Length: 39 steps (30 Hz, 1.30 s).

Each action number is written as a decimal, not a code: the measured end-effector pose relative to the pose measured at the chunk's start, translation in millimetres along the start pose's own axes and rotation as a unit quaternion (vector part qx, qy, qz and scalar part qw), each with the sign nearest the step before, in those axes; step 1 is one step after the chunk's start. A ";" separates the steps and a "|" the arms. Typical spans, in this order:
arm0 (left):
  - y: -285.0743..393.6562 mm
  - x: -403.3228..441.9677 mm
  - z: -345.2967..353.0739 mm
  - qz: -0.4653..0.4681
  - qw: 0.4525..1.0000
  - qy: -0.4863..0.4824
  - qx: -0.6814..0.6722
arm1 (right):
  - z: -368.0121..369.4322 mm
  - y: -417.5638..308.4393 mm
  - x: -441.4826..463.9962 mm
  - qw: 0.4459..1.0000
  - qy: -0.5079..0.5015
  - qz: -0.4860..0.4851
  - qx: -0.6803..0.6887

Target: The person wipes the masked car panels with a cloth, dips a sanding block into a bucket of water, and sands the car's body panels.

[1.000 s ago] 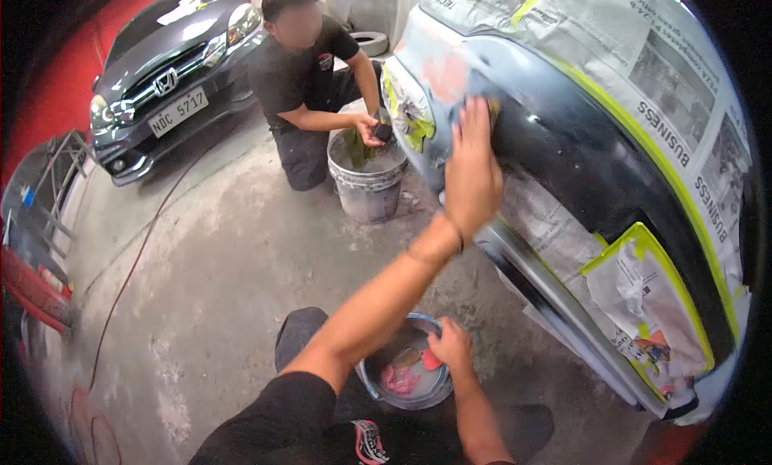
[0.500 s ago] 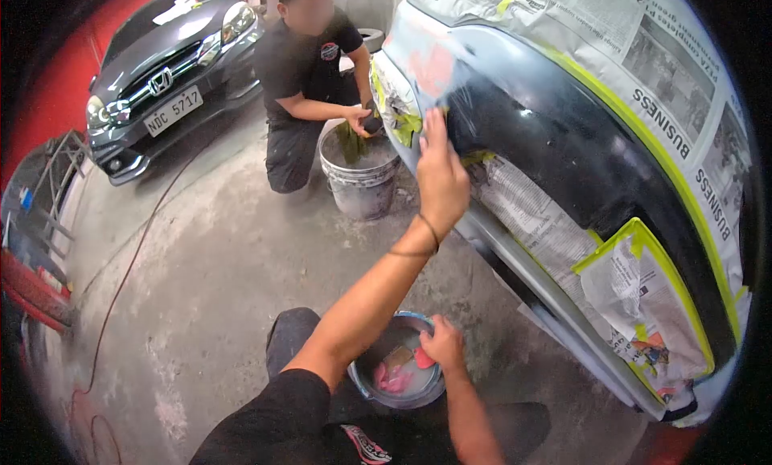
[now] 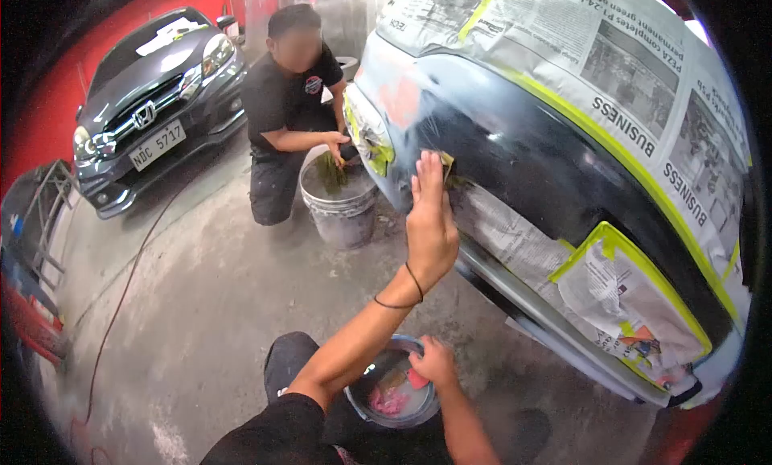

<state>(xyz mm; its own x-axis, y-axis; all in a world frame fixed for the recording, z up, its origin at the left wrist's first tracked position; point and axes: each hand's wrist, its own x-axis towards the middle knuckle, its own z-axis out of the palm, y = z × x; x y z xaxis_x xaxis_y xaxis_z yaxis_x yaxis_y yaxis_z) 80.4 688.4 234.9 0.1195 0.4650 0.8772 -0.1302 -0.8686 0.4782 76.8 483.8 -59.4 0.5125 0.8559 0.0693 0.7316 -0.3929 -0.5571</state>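
Observation:
My left hand lies against the lower edge of the car's grey and black panel, fingers stretched and together. A small yellowish-brown pad shows at its fingertips, partly hidden under them. At the rim of a round bucket low in view is my right hand, closed on a red piece. Cloudy water fills that bucket, with a pink cloth and a brownish block in it.
A person crouches beyond a larger bucket, hands above it. Newspaper and yellow-green tape cover parts of the car. A dark car stands at the back left; a thin hose crosses the floor.
My left hand has slid down along the panel with the pad. My right hand stays at the bucket with the red piece. The whole view has shifted slightly.

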 end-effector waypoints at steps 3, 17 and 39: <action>31.9 40.6 -0.1 0.088 0.995 -0.036 0.000 | 7.7 8.3 -2.3 0.999 -0.031 0.018 0.006; -3.7 46.2 22.9 -0.093 0.993 0.069 -0.002 | 14.2 17.7 -4.2 1.000 -0.028 0.007 0.001; -19.6 8.7 4.9 -0.019 0.999 0.038 -0.020 | 16.0 1.4 0.2 1.000 -0.019 -0.009 -0.002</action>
<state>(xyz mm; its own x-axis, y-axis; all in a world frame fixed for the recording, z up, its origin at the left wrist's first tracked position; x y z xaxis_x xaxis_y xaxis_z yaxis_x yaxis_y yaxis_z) 88.8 708.7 233.0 0.0499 0.5098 0.8589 -0.1659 -0.8438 0.5104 70.8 488.8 -73.3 0.4820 0.8749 0.0474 0.7422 -0.3790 -0.5528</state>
